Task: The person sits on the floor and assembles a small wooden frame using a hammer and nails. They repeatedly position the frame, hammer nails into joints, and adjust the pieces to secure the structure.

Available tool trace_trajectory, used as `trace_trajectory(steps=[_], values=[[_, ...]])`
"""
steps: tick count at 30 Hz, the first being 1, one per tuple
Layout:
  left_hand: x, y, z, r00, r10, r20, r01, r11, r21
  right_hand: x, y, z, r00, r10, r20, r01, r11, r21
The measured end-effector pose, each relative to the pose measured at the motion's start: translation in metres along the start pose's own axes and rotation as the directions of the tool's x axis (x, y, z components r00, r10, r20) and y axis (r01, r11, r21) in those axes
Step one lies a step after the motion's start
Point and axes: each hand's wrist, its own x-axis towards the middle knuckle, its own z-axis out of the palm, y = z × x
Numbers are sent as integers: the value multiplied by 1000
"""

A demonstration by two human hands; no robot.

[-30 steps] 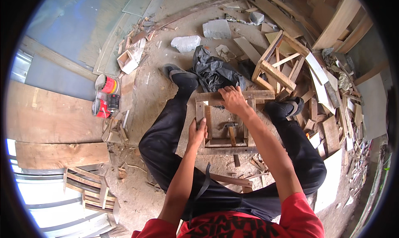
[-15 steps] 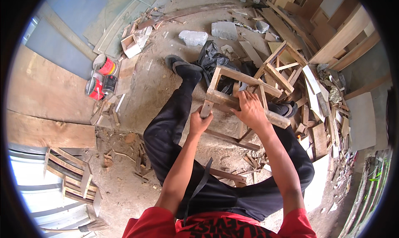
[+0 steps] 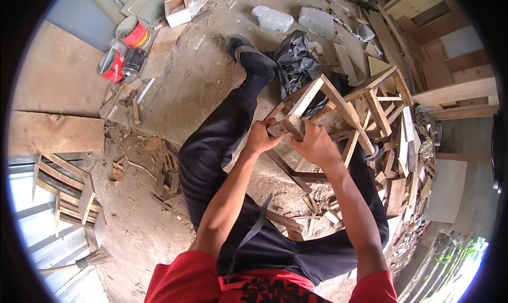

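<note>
Between my legs I hold a wooden frame (image 3: 344, 110), built of joined battens like a small stool or chair frame, tilted above the dirt floor. My left hand (image 3: 261, 138) is closed around the near left corner. Close beside it, my right hand (image 3: 316, 144) grips the same corner, its fingers wrapped over the batten. Some lower bars of the frame pass behind my right hand and forearm. Just past it on the right, a second wooden frame (image 3: 377, 111) leans over scrap wood.
A crumpled black plastic bag (image 3: 295, 65) lies beyond the frame, with stone blocks (image 3: 272, 18) behind it. Wood offcuts (image 3: 397, 194) pile up at right. Paint cans (image 3: 132, 32) stand at far left, and a slatted wooden piece (image 3: 74, 189) lies near left.
The held frame has turned and tilted, its near corner now between both hands. My right hand has slid left along it, close to my left hand. The view has shifted.
</note>
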Motion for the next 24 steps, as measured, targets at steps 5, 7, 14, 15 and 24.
trace_trajectory(steps=[5,7,14,15,24], values=[[1,-18,-12,996,-80,40,80,997,-6,23,-13,13,986,156,65,-146,979,-142],[11,-18,-11,996,-72,55,73,997,-15,25,-17,8,981,180,73,-169,976,-137],[10,12,-6,990,-114,79,108,991,73,11,-10,-8,995,60,-80,-72,984,-164],[10,24,-4,990,-114,86,108,992,72,8,-1,-13,994,14,-109,-35,980,-197],[-12,105,15,804,-133,580,454,768,-453,4,30,-96,998,-61,30,66,978,-199]])
